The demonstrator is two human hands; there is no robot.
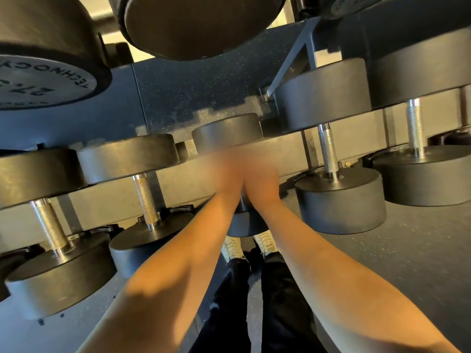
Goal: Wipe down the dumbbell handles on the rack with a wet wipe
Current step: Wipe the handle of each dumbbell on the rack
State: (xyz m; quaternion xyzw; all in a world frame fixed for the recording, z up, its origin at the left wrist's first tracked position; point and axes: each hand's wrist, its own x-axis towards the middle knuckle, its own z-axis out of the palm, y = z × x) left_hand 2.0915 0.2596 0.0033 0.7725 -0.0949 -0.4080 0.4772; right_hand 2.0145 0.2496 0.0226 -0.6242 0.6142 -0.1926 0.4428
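Observation:
Both my hands are pressed together at the handle of the middle dumbbell [226, 131] on the lower rack tier. My left hand [226, 174] and my right hand [263, 178] are blurred, so how their fingers lie is unclear. They hide the handle, and no wet wipe shows. The dumbbell's near head [244, 226] pokes out below my wrists. Bare knurled steel handles show on the neighbours: two to the left [145, 197] [49, 225] and two to the right [328, 149] [415, 123].
The grey rack rail [288, 146] runs behind the handles. Big upper-tier dumbbell heads [198, 24] [43, 72] hang close overhead. Speckled dark floor [420, 250] lies at right. My pale shoes [232, 247] stand below the rack.

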